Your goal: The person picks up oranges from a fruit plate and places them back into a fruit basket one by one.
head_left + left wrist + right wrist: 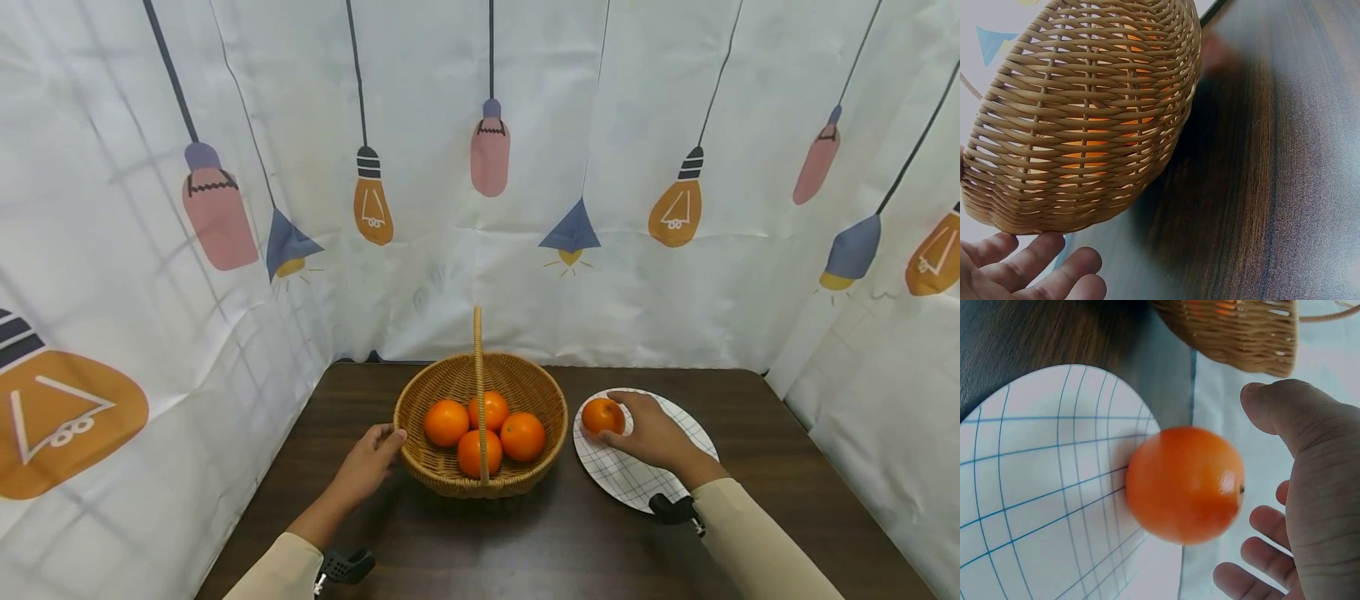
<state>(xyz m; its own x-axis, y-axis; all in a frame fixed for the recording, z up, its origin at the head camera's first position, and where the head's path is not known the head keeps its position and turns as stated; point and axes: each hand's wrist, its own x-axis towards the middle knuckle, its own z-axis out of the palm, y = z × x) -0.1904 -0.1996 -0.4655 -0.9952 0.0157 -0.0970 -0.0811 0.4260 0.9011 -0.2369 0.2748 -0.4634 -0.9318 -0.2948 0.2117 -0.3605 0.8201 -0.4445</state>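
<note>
A woven wicker basket with a tall handle stands at the table's middle, and several oranges lie in it. My left hand pinches its left rim, thumb at the edge; the left wrist view shows the fingertips against the outside of the weave. To the right, a single orange sits on a white plate with a grid of lines. Around that orange reaches my right hand. In the right wrist view its thumb and fingers are spread, with a gap between them and the orange.
Both things stand on a dark wood-grain table. White curtains printed with hanging lamps and bulbs rise behind the table and along both sides. Each wrist wears a black strap. The basket's handle stands upright above the rim.
</note>
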